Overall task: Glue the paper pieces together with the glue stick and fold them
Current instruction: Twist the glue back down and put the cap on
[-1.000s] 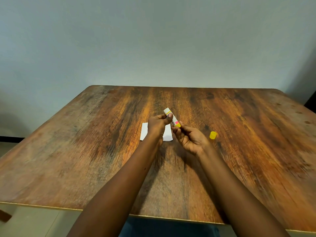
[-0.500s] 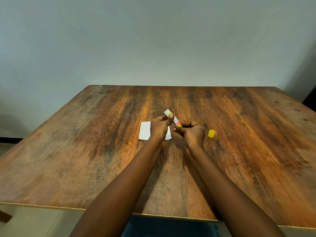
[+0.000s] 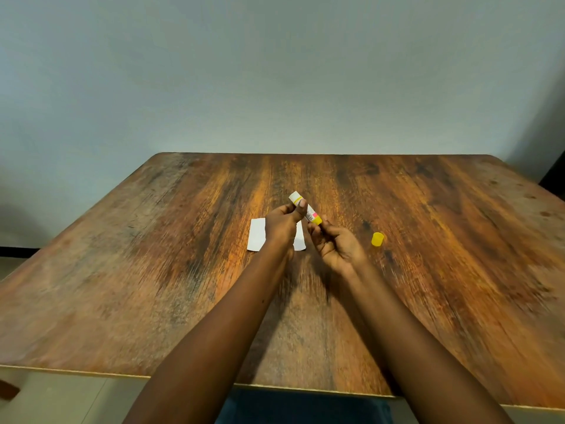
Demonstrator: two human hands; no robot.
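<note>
Both hands hold a white glue stick [image 3: 309, 212] with yellow and pink markings above the table's middle. My left hand [image 3: 282, 224] pinches its upper part with thumb and fingers. My right hand [image 3: 334, 243] grips its yellow lower end with the fingertips. The stick's white tip points up and to the left, uncapped. Its yellow cap [image 3: 377, 239] lies on the table to the right of my right hand. White paper pieces [image 3: 257, 238] lie flat under and behind my left hand, partly hidden by it.
The wooden table [image 3: 153, 286] runs from the front edge to a plain grey wall behind. A dark object shows at the far right edge of the view.
My right hand has turned at the stick's lower end, from knuckles up to palm open toward me. The left hand and the stick stay almost where they were.
</note>
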